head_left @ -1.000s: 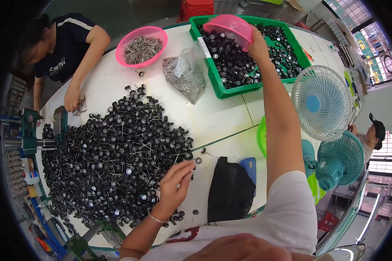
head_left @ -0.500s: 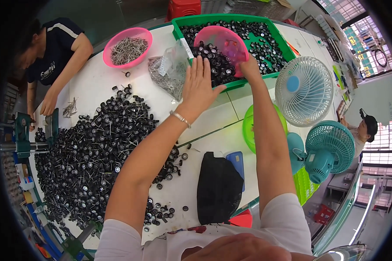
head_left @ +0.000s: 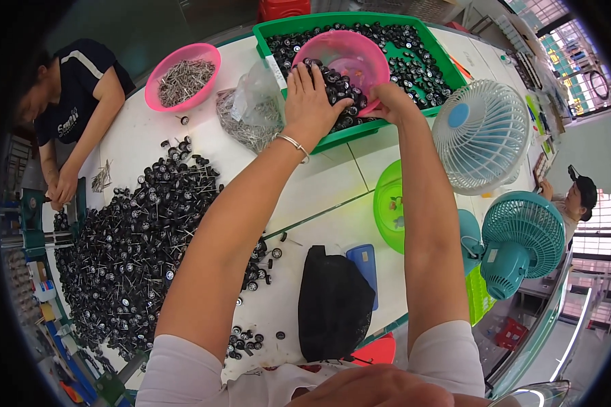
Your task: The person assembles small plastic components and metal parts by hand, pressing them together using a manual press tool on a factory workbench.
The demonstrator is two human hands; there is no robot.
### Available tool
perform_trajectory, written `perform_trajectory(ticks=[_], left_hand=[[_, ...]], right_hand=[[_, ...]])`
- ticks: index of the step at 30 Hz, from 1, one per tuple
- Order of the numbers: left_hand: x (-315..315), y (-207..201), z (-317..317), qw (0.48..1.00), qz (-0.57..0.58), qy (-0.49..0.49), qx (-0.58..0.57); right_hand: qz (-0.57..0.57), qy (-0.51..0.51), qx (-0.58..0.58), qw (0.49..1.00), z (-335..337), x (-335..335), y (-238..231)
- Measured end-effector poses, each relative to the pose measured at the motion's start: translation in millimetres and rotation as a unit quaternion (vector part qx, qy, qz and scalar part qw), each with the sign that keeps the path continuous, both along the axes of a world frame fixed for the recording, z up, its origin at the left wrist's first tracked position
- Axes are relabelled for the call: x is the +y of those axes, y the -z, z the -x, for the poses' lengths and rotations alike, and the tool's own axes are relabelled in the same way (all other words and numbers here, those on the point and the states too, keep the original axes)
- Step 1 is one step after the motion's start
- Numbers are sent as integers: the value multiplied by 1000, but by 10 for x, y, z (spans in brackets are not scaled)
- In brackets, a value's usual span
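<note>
A pink plastic bowl lies tipped on its side in the green crate, which is full of small black wheels. My right hand grips the bowl's near rim. My left hand, with a thin bracelet at the wrist, lies flat with spread fingers on the black wheels at the bowl's mouth. Both arms reach far across the white table.
A big heap of black wheels on pins covers the table's left. A second pink bowl of metal pins, a clear bag, a green bowl, a black pouch and two fans stand around. Another person works at the far left.
My left hand left the wheel heap near me and reached up to the crate, now resting on the wheels by the bowl. The bowl has tipped with its mouth toward that hand.
</note>
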State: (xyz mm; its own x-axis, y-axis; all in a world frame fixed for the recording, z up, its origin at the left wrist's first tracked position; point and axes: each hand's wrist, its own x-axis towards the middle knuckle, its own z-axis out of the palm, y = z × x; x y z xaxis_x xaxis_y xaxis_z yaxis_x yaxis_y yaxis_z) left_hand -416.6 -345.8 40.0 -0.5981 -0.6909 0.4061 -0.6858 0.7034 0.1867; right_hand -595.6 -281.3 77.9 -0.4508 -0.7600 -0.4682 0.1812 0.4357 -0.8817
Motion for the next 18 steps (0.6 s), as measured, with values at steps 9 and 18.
perform_trajectory(ticks=[9,18], left_hand=[[-61,-344,115,887,-295,219,279],[163,-760,-890,809,-368,239,391]], right_hand=[[46,93,-105,989,-5,52,-83],[122,231,-260,929,-119,87,-18]])
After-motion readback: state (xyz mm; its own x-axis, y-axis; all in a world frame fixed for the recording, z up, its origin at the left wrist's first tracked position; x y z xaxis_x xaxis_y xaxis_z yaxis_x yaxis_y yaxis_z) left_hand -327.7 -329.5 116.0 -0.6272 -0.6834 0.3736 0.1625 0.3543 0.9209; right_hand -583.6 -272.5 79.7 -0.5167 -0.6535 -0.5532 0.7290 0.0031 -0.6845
